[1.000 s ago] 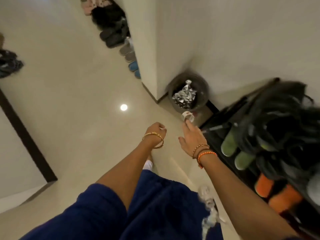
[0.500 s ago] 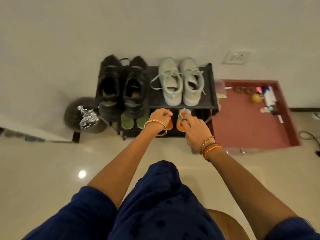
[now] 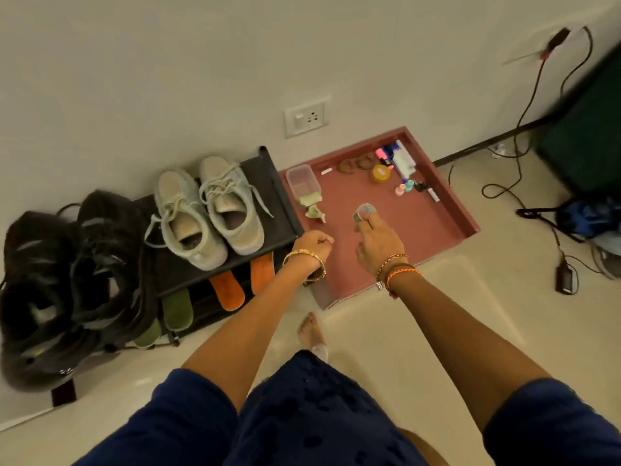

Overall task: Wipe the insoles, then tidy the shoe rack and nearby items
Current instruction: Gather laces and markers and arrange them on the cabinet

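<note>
head cam | single view | looks steeply down from standing height | faces wall, shoe rack (image 3: 215,264) left, floor below

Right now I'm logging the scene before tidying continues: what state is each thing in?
Pale mint sneakers: upright, side by side on the rack's top shelf.
Orange insoles: sticking out of the lower shelf.
Green insoles: sticking out of the lower shelf.
Clear plastic box: lid on, inside the red tray.
Right hand: holding a small tape roll above the tray.
Left hand: closed in a fist.
</note>
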